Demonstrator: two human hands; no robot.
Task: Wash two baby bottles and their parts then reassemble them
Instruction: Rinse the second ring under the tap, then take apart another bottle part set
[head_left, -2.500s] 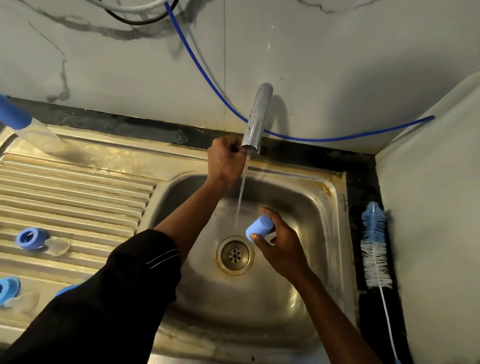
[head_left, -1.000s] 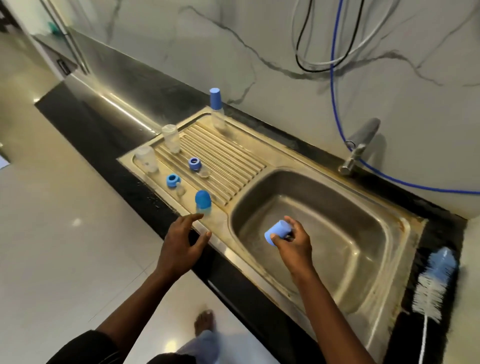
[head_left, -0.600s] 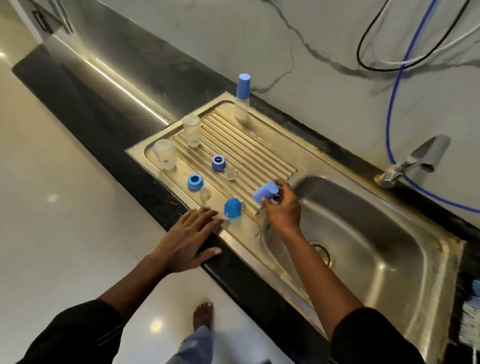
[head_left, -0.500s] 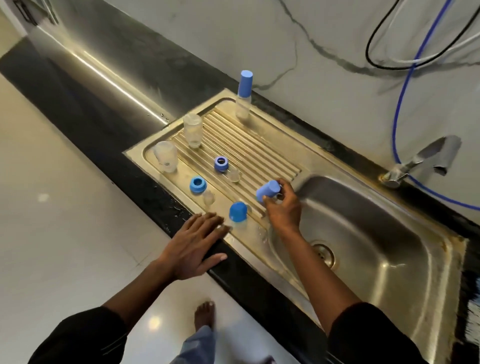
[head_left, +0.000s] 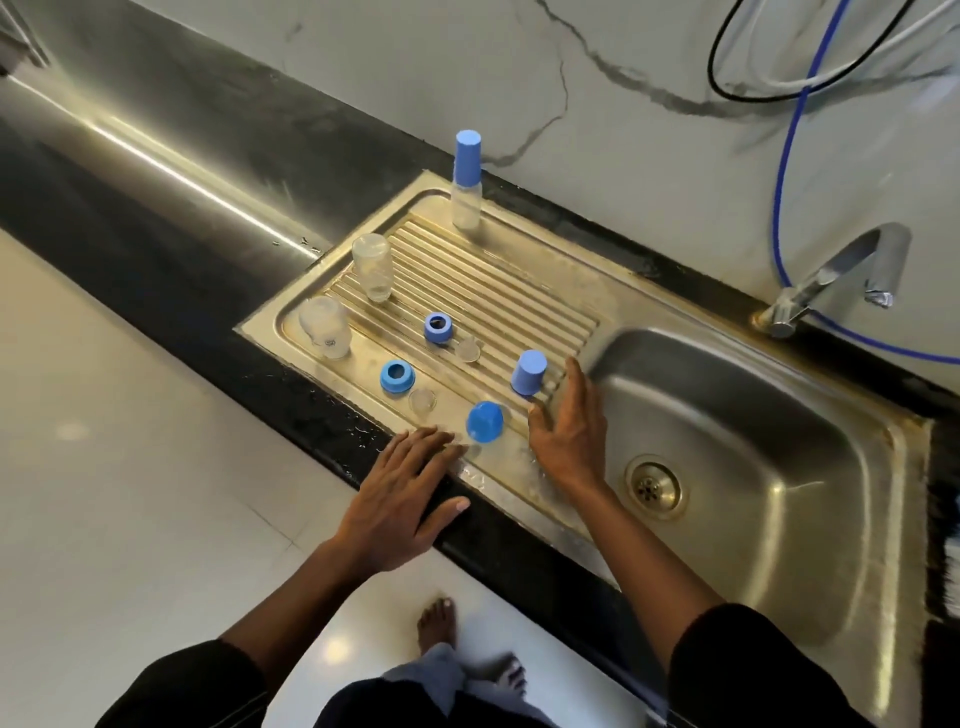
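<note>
Right hand (head_left: 566, 436) lies spread and empty over the near right part of the drainboard (head_left: 519, 291), fingers straight. Its forefinger is just right of the tall blue cap (head_left: 529, 372), which stands upright on the ribs; whether skin touches plastic I cannot tell from this angle. Left hand (head_left: 400, 499) rests flat on the dark counter edge (head_left: 311, 415) at the near side, fingers straight, holding nothing, its fingertips close to the domed blue cap (head_left: 484, 422).

At the left end stand two clear bottle bodies (head_left: 372, 266) (head_left: 325, 326), seemingly upside down. Between them and the caps sit two blue collars (head_left: 438, 328) (head_left: 397, 376), each with a clear teat (head_left: 468, 348) (head_left: 422, 401) just beside it. A capped bottle (head_left: 466, 179) stands apart at the far edge.

Washing looks finished — no stream falls from the tap (head_left: 841, 270), and every part is set out on the board. Reassembly has not begun: each teat must go into a collar, each collar onto a bottle, each cap over the top.
</note>
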